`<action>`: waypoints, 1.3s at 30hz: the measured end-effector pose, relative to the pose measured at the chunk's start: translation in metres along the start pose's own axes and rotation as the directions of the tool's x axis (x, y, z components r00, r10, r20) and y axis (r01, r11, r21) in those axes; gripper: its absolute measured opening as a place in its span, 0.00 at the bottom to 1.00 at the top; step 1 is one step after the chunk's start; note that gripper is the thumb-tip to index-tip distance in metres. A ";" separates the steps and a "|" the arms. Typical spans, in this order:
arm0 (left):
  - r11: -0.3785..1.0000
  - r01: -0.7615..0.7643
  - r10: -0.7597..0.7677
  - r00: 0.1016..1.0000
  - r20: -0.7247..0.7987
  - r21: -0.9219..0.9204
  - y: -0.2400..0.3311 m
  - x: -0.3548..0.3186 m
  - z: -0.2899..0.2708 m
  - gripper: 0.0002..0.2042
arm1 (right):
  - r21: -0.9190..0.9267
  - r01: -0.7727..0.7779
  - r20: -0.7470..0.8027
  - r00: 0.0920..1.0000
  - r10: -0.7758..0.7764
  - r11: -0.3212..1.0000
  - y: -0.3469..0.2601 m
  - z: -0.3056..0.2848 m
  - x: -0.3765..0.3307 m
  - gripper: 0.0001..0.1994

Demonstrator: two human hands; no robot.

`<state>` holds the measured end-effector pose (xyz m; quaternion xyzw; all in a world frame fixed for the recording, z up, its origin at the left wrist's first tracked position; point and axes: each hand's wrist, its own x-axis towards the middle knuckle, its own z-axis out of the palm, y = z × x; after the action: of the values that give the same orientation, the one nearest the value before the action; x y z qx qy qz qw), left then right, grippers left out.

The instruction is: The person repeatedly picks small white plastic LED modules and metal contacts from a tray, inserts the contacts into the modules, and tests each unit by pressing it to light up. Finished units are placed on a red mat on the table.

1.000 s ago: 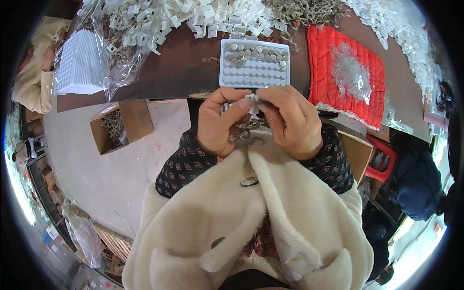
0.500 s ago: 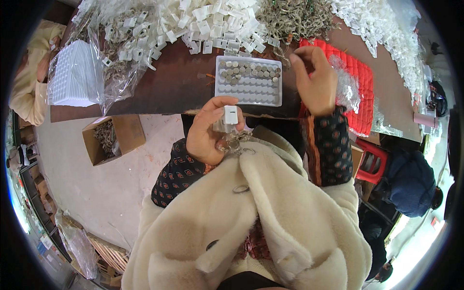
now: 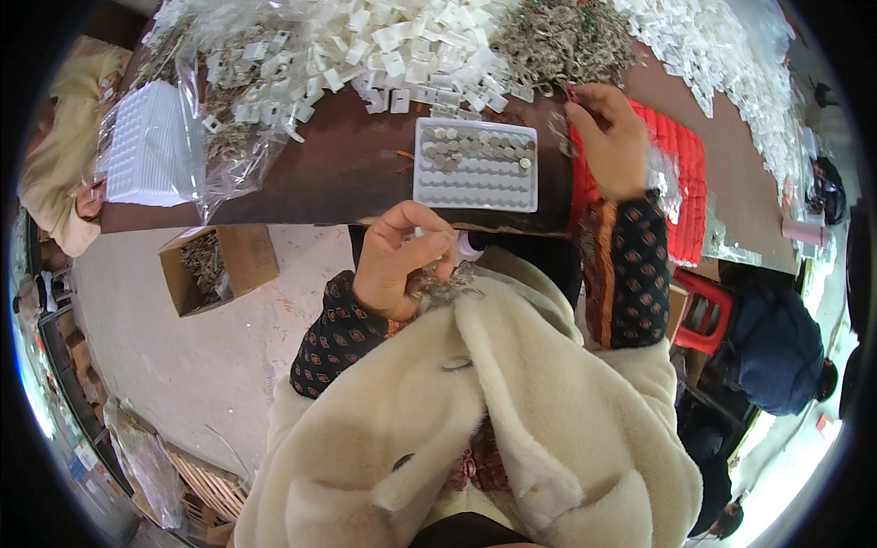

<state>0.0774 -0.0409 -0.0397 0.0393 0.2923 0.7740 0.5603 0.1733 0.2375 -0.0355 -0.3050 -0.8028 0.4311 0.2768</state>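
My left hand (image 3: 402, 260) is closed in front of the coat, below the table edge. A tangled bundle of thin wire (image 3: 448, 285) hangs from its fingers; the fingers hide most of whatever else they hold, and only a bit of white shows. Above the red quilted pad, my right hand (image 3: 614, 142) pinches a small wire strand (image 3: 560, 128) with a reddish bit at the fingertips. Between the hands, on the table, lies a white tray (image 3: 475, 205) with round silver button cells (image 3: 484, 146) in its upper rows.
White plastic cases (image 3: 402, 55) are heaped at the back, beside a pile of tangled wire strands (image 3: 566, 41). Stacked white trays (image 3: 151, 146) in clear film stand at left. The red pad (image 3: 681, 183) lies at right. A cardboard box (image 3: 247, 265) sits on the floor; other people are nearby.
My left hand's fingers have closed over the white plastic case, which showed plainly before. My right hand has shifted slightly right and now pinches a strand near the wire pile.
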 end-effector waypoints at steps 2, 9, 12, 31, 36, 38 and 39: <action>0.960 -0.160 0.165 0.986 -0.004 0.229 0.010 -0.004 0.009 0.06 | 0.219 0.023 0.028 0.999 -0.030 0.975 -0.012 -0.008 -0.013 0.09; -0.005 -0.490 0.823 0.493 0.282 0.872 0.115 0.002 0.029 0.07 | 0.399 -0.045 0.128 0.992 -0.007 0.916 -0.058 -0.009 -0.051 0.10; -0.619 -0.104 0.693 0.392 0.605 0.778 0.168 0.031 0.036 0.10 | 0.447 -0.053 0.164 0.986 -0.024 0.893 -0.071 -0.002 -0.060 0.10; 0.770 -0.080 0.212 0.968 -0.136 0.633 0.036 0.019 0.015 0.07 | -0.052 0.498 0.177 0.857 -0.483 0.865 -0.090 0.034 -0.086 0.11; -0.378 0.092 0.644 0.741 0.191 0.921 0.073 0.070 -0.022 0.12 | 0.002 0.407 0.127 0.906 -0.404 0.913 -0.088 0.032 -0.085 0.09; -0.375 0.160 0.658 0.740 0.141 0.913 0.080 0.085 -0.032 0.13 | 0.024 0.416 0.133 0.900 -0.415 0.909 -0.088 0.032 -0.085 0.08; -0.385 0.144 0.648 0.746 0.156 0.912 0.083 0.090 -0.035 0.13 | 0.027 0.420 0.139 0.897 -0.420 0.907 -0.088 0.033 -0.085 0.08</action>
<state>-0.0396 0.0083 -0.0513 0.3445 0.8879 0.3041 -0.0234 0.1841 0.1195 0.0093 -0.0939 -0.8681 0.3803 0.3048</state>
